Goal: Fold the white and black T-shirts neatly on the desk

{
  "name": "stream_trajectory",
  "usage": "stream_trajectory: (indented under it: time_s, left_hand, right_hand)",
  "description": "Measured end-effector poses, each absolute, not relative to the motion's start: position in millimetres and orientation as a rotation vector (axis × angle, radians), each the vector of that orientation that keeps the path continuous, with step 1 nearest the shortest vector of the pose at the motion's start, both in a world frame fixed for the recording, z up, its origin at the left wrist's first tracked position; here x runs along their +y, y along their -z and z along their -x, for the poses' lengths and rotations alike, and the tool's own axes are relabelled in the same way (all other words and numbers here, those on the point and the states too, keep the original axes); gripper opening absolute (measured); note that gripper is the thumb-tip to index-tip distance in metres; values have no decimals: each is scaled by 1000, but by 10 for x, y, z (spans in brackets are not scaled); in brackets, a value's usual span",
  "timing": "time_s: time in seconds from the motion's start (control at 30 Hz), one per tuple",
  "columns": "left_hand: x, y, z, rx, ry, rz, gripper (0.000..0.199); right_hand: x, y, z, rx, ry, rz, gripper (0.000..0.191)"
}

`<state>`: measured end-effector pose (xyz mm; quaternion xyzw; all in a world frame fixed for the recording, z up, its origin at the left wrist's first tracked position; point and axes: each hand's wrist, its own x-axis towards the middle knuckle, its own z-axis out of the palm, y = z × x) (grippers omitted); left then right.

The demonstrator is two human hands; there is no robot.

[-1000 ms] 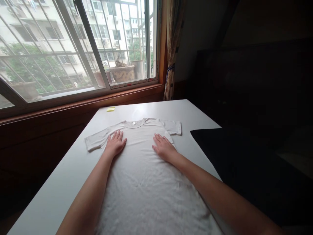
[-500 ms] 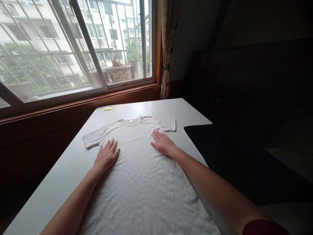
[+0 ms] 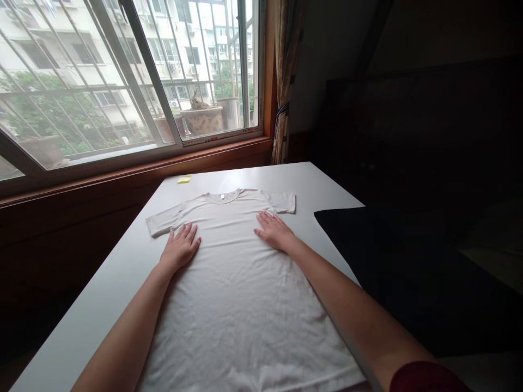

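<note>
Partly cropped white shirt [image 3: 232, 277], fingers [image 3: 187, 232] on top (undersides hidden)

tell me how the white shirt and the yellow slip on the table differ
The white shirt is pale and wrinkled in places, while the yellow slip is bright yellow. The white shirt spreads over much of the table; the yellow slip is small and sits near the far edge. The left hand and right hand rest on the white shirt, while neither touches the yellow slip. Both lie on the table.
</note>
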<state>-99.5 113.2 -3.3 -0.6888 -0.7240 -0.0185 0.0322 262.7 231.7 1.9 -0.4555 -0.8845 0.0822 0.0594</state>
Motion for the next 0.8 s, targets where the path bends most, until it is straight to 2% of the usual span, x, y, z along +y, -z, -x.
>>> stream_trajectory:
  time_s: [0.33,0.47,0.8]
  left_hand:
    - [1417,86,1117,-2221,148,2132,66]
    - [1447,89,1134,-2186,230,2145,64]
    - [1050,-32,1212,-1994,579,2143,51]
  right_hand:
    - [2570,62,-2560,-2602,-248,1322,72]
    - [2622,65,-2575,-2513,-235,1237,61]
    - [2467,98,-3071,-2398,-241,1095,49]
